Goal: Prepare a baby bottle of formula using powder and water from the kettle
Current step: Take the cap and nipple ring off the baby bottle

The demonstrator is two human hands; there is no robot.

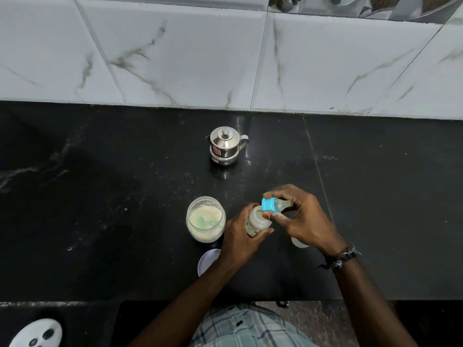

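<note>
One bottle (258, 221), one blue-ringed teat (274, 204), one open powder jar (206, 219) with a green scoop (206, 220) inside, one steel kettle (224, 146) — and the left hand (240, 237) is wrapped around the bottle while the right hand (302, 217) pinches the teat sideways just over its open mouth. All of it sits on a black stone counter (100, 196) backed by white marbled tiles (175, 51). The jar stands just left of the left fingers, the kettle well beyond both hands, a pale lid (206, 261) under the left wrist, and a clear cap (299, 242) half hidden beneath the right palm.
</note>
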